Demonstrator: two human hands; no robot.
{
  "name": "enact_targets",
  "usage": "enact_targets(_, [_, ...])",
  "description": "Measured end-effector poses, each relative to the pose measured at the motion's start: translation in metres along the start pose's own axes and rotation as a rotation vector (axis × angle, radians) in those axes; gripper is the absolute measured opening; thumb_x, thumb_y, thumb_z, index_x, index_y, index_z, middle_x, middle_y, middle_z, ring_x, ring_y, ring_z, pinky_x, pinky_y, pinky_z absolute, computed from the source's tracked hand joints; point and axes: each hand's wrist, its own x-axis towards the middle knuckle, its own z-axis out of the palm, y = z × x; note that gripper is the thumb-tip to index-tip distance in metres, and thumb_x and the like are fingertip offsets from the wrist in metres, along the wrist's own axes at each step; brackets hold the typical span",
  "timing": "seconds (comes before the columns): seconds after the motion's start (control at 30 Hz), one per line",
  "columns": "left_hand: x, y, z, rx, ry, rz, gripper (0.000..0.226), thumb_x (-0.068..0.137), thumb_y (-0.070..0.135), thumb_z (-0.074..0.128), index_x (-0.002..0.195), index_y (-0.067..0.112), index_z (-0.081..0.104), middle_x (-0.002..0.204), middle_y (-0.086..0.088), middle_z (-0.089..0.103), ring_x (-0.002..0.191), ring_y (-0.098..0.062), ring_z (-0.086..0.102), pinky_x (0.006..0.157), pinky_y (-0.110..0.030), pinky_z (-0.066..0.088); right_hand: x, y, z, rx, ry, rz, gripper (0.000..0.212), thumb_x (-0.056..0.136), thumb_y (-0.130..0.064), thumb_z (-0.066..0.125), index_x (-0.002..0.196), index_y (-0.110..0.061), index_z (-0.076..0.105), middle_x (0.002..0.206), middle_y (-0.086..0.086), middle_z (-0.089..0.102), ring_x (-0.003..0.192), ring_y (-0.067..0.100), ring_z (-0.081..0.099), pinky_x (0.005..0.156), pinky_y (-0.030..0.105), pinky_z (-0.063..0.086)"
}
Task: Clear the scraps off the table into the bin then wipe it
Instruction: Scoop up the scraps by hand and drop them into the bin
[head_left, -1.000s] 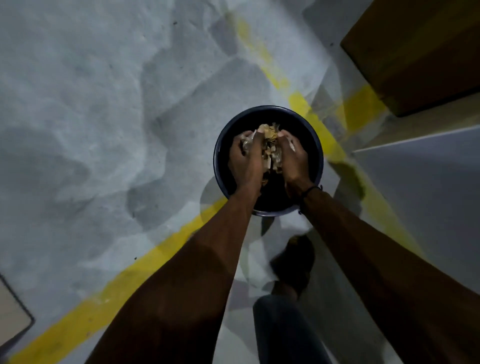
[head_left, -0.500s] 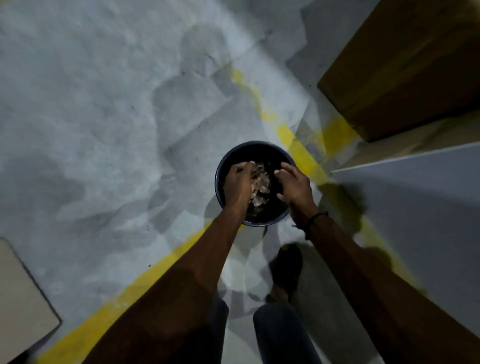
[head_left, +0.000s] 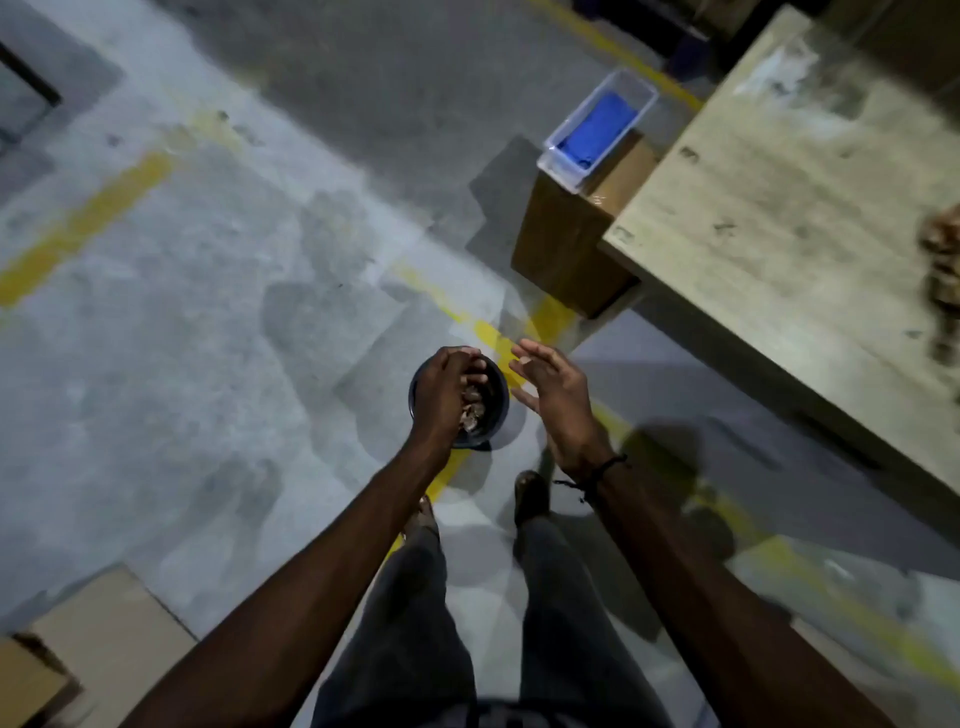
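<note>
Over the round dark bin (head_left: 457, 410) on the concrete floor (head_left: 208, 364), the left hand (head_left: 441, 400) is hanging with fingers curled downward above the opening; pale scraps (head_left: 472, 410) are showing just under the fingertips, but I cannot tell whether it is gripping a few or they are all lying in the bin. The right hand (head_left: 556, 405) is hovering just beside the rim, fingers spread and straight, palm facing inward, holding nothing. The bin is sitting on the yellow floor line (head_left: 545, 317), just in front of the person's shoes. More scraps are lying as a brownish pile (head_left: 940, 280) at the right edge of the frame on the pale wooden table (head_left: 769, 218), so clearing is looking only partly done and wiping not started. To do this drop well: I am advising keeping the left hand centred over the opening and low, uncurling the fingers fully, then brushing palms together over the bin so clinging bits fall inside, not on the floor. Risk: light flakes drifting past the rim. For the wipe, a blue cloth-like item (head_left: 597, 127) is lying in a clear tray (head_left: 558, 174) on a cardboard box (head_left: 566, 249) beside the table corner; probably the wiper, though blurred.
</note>
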Motion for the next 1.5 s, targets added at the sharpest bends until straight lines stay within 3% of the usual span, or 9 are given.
enact_targets(0.1, [-0.057,0.028,0.008,0.036,-0.079,0.038,0.02,0.108,0.014,0.051,0.103,0.005,0.069,0.091,-0.008,0.072,0.082,-0.023,0.067,0.071,-0.032,0.05,-0.064,-0.039,-0.018,0.067,0.093,-0.039,0.015,0.103,-0.012,0.061,0.114,-0.02,0.068,0.122,0.0,0.072,0.115,0.016,0.068,0.1,0.04,0.052])
enact_targets(0.3, [-0.138,0.062,0.057,0.029,-0.246,0.023,0.023,0.108,0.015,0.048,0.094,0.011,0.066,0.082,0.001,0.07,0.07,-0.013,0.067,0.064,-0.029,0.048,-0.154,-0.078,-0.062,0.214,0.293,-0.153,0.016,0.104,-0.01,0.059,0.117,-0.016,0.066,0.118,-0.001,0.074,0.109,0.013,0.071,0.091,0.03,0.055])
enact_targets(0.53, [-0.176,0.08,0.158,0.042,-0.42,0.138,0.025,0.107,0.02,0.048,0.094,0.015,0.069,0.081,0.001,0.071,0.066,-0.01,0.065,0.061,-0.026,0.047,-0.19,-0.099,-0.145,0.43,0.487,-0.319,0.017,0.105,-0.014,0.059,0.12,-0.02,0.065,0.128,0.0,0.071,0.124,0.017,0.067,0.102,0.035,0.053])
enact_targets(0.8, [-0.213,0.051,0.303,-0.068,-0.473,0.137,0.023,0.104,0.015,0.05,0.089,0.016,0.068,0.076,0.002,0.068,0.066,-0.014,0.061,0.057,-0.026,0.043,-0.208,-0.13,-0.282,0.47,0.622,-0.435,0.026,0.105,-0.013,0.058,0.132,-0.011,0.061,0.129,0.001,0.07,0.123,0.015,0.066,0.097,0.027,0.053])
enact_targets(0.9, [-0.225,0.046,0.357,-0.068,-0.475,0.161,0.021,0.102,0.015,0.051,0.089,0.015,0.068,0.072,0.005,0.067,0.065,-0.012,0.062,0.056,-0.025,0.043,-0.207,-0.14,-0.336,0.464,0.665,-0.46,0.028,0.103,-0.012,0.061,0.131,-0.012,0.064,0.131,0.002,0.071,0.125,0.017,0.065,0.095,0.028,0.053])
enact_targets(1.07, [-0.234,0.045,0.431,-0.022,-0.48,0.2,0.018,0.101,0.011,0.052,0.092,0.01,0.068,0.079,-0.001,0.067,0.068,-0.015,0.061,0.058,-0.026,0.044,-0.195,-0.158,-0.41,0.39,0.728,-0.457,0.027,0.101,-0.013,0.066,0.128,-0.016,0.066,0.129,0.0,0.073,0.122,0.016,0.067,0.105,0.038,0.052])
enact_targets(1.3, [-0.184,0.034,0.52,0.178,-0.486,0.295,0.02,0.105,0.012,0.052,0.093,0.011,0.067,0.085,-0.004,0.07,0.076,-0.019,0.062,0.062,-0.03,0.046,-0.13,-0.179,-0.487,0.217,0.793,-0.447,0.028,0.102,-0.009,0.063,0.128,-0.021,0.066,0.129,-0.006,0.068,0.117,0.011,0.066,0.102,0.038,0.051])
enact_targets(1.4, [-0.148,0.025,0.559,0.295,-0.506,0.339,0.021,0.106,0.018,0.054,0.09,0.016,0.067,0.09,-0.004,0.072,0.081,-0.019,0.065,0.07,-0.035,0.048,-0.098,-0.184,-0.513,0.147,0.853,-0.408,0.031,0.101,-0.004,0.063,0.125,-0.023,0.066,0.122,-0.012,0.068,0.109,0.008,0.065,0.097,0.033,0.051])
enact_targets(1.5, [-0.117,0.018,0.595,0.424,-0.505,0.371,0.018,0.106,0.022,0.057,0.091,0.016,0.066,0.085,0.001,0.068,0.075,-0.015,0.061,0.071,-0.034,0.046,-0.071,-0.19,-0.531,0.032,0.927,-0.376,0.033,0.099,-0.004,0.065,0.13,-0.015,0.067,0.119,-0.012,0.067,0.112,0.01,0.065,0.09,0.014,0.051])
